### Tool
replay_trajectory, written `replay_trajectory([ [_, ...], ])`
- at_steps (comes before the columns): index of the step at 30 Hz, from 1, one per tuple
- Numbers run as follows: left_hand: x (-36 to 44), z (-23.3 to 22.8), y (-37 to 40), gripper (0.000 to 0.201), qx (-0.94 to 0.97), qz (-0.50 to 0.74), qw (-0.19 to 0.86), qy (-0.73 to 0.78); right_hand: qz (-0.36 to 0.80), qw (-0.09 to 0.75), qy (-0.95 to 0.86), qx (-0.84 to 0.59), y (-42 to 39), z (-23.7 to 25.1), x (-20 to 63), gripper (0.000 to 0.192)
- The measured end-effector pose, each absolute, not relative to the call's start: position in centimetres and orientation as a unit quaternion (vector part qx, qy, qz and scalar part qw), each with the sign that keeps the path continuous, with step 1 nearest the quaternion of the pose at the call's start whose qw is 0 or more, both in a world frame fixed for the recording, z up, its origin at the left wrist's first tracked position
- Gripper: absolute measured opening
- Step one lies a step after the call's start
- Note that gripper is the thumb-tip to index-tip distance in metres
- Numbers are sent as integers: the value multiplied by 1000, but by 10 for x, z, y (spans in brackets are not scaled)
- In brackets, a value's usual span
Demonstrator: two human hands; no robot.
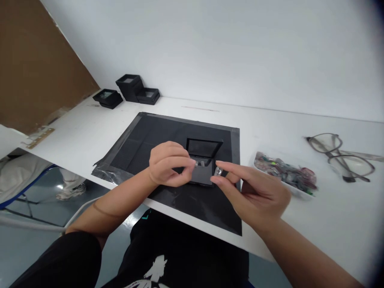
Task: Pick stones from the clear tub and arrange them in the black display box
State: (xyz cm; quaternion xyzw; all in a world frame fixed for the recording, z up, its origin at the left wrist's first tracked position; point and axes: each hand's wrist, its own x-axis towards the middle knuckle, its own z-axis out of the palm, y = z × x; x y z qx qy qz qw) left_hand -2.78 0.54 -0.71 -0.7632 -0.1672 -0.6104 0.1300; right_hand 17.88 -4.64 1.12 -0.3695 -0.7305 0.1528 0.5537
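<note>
Both forearms came in bare from the bottom corners and angled toward each other. The left hand [168, 164] was curled knuckles-up, thumb and forefinger pinched together at the tips. The right hand [255, 192] sat just beside it, palm turned inward, its fingers [231, 167] stretched toward the left hand, thumb and forefinger nipped shut.
</note>
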Motion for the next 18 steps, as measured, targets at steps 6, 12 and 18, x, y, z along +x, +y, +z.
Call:
replay_trajectory([
  [6, -33, -12, 10, 15, -731, -631, 80, -249, 125, 553, -739, -363, -41, 9, 181, 29],
  [12, -33, -13, 11, 19, -733, -620, 66, -274, 97, 506, -747, -420, -32, 8, 186, 14],
  [18, -34, -13, 11, 21, -728, -617, 36, -298, 179, 267, -808, -494, -10, -1, 195, 26],
])
